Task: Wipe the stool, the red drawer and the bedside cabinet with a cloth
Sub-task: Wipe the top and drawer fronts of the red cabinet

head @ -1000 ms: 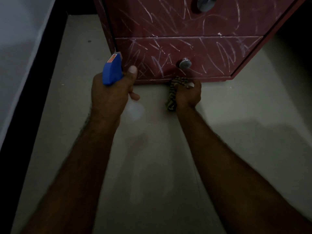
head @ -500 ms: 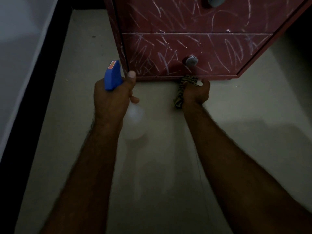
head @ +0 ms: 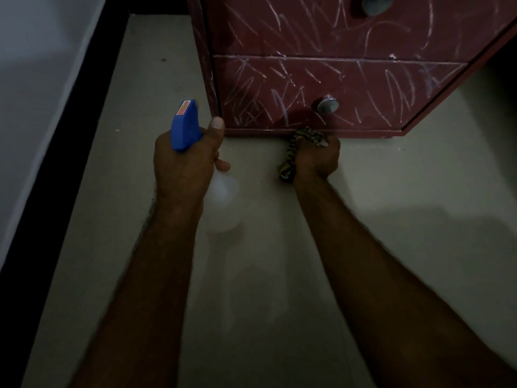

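A dark red drawer unit (head: 335, 32) with white scribbles stands on the floor ahead. Its bottom drawer (head: 279, 93) has a round metal knob (head: 326, 105). My right hand (head: 317, 158) grips a bunched striped cloth (head: 291, 155) against the unit's bottom edge, just below the knob. My left hand (head: 187, 161) holds a spray bottle (head: 186, 126) with a blue head and a pale body, its nozzle near the unit's left front corner. The room is dim.
A pale floor (head: 391, 247) spreads below the unit. A black skirting strip (head: 56, 152) and a light wall (head: 33, 65) run along the left. A second knob (head: 376, 4) shows on the drawer above. Dark shadow lies right of the unit.
The view has shifted slightly, so the drawer unit sits a little lower and further right than a second ago. Both hands keep their holds, the cloth still at the bottom edge.
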### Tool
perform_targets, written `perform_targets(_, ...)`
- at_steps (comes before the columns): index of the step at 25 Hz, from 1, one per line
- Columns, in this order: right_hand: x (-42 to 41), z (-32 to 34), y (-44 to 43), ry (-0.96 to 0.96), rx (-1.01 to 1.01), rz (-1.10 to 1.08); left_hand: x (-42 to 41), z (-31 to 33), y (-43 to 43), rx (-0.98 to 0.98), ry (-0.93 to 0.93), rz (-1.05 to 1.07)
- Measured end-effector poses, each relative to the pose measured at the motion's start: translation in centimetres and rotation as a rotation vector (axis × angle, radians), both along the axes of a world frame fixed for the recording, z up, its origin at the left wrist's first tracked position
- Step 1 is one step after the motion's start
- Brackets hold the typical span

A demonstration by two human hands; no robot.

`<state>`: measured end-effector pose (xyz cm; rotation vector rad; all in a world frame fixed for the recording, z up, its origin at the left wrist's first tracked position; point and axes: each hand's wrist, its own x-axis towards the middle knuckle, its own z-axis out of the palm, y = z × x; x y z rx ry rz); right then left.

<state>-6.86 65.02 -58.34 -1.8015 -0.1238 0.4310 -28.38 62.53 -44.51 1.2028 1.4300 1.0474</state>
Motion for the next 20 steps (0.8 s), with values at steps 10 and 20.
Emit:
perform_targets(10,-0.4,-0.2,0.7,0.306,0.107,-0.043,-0.2,0.4,0.1,-0.001,-0.012,-0.002)
perform_targets(20,1.2,1.5,-0.4,0.596,0.223,0.034,-0.4,0.3,0.2,0.002,-0.008,-0.004)
